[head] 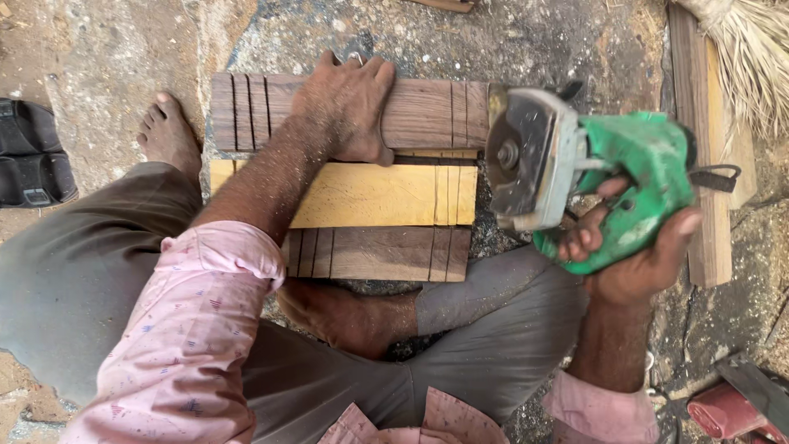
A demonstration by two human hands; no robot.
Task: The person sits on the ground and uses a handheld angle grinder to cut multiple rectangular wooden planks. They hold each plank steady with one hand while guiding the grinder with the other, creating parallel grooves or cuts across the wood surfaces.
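We press our left hand (349, 107) flat, fingers spread, on the far dark wooden board (419, 111); our right hand (637, 255) grips the green circular saw (575, 173) just beside the boards' right ends, above the stone ground (123, 57)

Three boards (370, 193) lie side by side, a saw (567, 177) at their right end.

Rough stone floor (526, 41), daylight, straw broom (752, 57) top right
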